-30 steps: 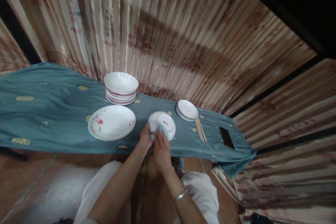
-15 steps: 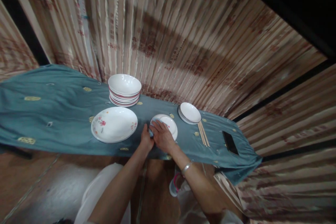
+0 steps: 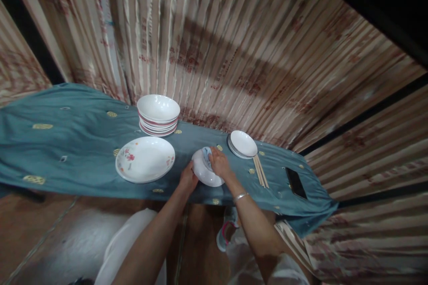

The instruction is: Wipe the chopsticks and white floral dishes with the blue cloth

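Note:
A small white bowl (image 3: 202,173) is tilted above the near middle of the table, its glossy curved side facing me. My left hand (image 3: 189,179) grips its left edge, fingers partly hidden behind it. On the bowl's upper right, my right hand (image 3: 219,163) presses a light blue-and-white cloth (image 3: 206,155), with fingers closed over it. To the left lies a large white oval plate (image 3: 147,162) with pink flowers. Farther right is a stack of small white dishes (image 3: 243,143).
A stack of white bowls (image 3: 158,109) with red bands stands behind the oval plate. Chopsticks (image 3: 261,171) and a black phone (image 3: 296,182) lie to the right on the teal tablecloth (image 3: 83,142). A patterned curtain (image 3: 207,53) hangs along the table's back edge.
The bowl has turned and tilted in my hands, from lying nearly flat to showing its curved side. My right hand has shifted right and up with the cloth.

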A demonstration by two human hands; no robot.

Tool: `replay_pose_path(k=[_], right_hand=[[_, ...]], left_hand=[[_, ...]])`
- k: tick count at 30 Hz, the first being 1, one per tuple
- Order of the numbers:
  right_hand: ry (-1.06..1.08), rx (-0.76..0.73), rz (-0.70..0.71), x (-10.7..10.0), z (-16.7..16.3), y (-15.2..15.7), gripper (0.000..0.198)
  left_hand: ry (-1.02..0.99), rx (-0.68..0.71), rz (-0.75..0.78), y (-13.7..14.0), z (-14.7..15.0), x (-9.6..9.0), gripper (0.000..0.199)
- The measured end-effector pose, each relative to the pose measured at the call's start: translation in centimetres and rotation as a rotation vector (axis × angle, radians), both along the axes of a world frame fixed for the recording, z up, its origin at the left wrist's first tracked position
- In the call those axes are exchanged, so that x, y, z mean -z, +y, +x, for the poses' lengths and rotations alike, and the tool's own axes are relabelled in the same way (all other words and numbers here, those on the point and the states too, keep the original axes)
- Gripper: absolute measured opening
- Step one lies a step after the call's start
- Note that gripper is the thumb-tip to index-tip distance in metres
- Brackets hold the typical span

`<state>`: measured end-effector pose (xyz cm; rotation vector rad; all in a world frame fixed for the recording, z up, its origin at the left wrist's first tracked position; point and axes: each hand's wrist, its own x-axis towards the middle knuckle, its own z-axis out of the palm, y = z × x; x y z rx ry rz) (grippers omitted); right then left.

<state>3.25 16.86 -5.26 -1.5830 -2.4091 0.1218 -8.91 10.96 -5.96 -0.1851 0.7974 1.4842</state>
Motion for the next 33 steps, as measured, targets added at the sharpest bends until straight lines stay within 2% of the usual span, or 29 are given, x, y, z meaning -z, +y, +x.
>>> replay_pose_path(k=[8, 14, 19, 22, 26, 29, 33], right_hand=[[0.181, 0.068, 0.001, 2.6, 3.4, -2.1, 0.053], [0.268, 0.172, 0.052, 3.6, 3.4, -5.7, 0.054], [0.245, 0.142, 0.169, 4.3, 2.3, -8.7, 0.051], [0.189, 0.091, 0.217, 4.1, 1.5, -9.8, 0.048], [0.109, 0.014, 0.206, 3.1, 0.6, -10.4, 0.048], [0.096, -0.037, 0.191, 2.3, 0.1, -10.4, 0.049], [0.085, -0.169, 0.206, 1.2, -0.6, -9.7, 0.049]], left_hand=[[0.022, -0.010, -0.055, -0.5, 0.0, -0.4, 0.016], [0.022, -0.023, -0.051, -0.7, 0.0, -0.7, 0.019], [0.014, -0.023, -0.051, -0.6, 0.2, -0.7, 0.019], [0.012, -0.025, -0.041, -0.6, 0.2, -0.7, 0.019], [0.017, -0.012, -0.026, -0.7, 0.0, -0.8, 0.027], [0.022, 0.016, -0.025, -0.8, -0.1, -0.8, 0.034], [0.054, 0.006, -0.032, -0.7, -0.1, -0.7, 0.032]])
